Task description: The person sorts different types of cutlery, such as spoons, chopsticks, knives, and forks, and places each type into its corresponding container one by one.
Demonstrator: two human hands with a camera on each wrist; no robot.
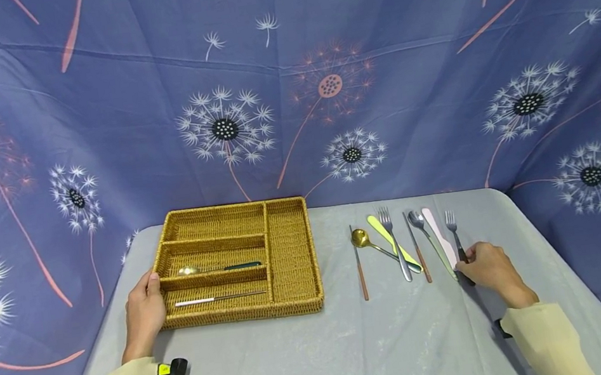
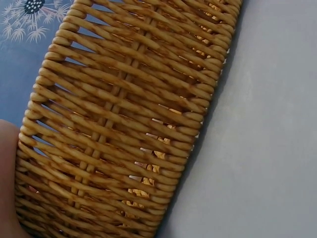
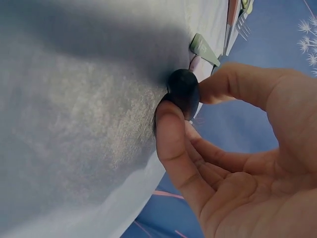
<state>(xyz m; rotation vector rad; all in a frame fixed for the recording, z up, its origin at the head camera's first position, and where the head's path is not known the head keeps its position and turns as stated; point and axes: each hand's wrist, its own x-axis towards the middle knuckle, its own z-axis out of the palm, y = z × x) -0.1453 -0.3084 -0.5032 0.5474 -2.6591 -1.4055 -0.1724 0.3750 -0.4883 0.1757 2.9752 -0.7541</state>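
My left hand grips the left rim of a wicker cutlery tray, its thumb over the edge. The woven side wall fills much of the left wrist view. A spoon with a dark green handle lies in the tray's middle left compartment, and a thin white-handled utensil in the front one. At the right, my right hand pinches the black handle end of a fork between thumb and fingers. Beside that fork lie a pink knife and a green-handled spoon.
Further left on the grey-white tablecloth are a silver fork, a yellow-green knife, a gold spoon and two thin brown-handled utensils, one at the far left of the row. A blue dandelion-print cloth hangs behind.
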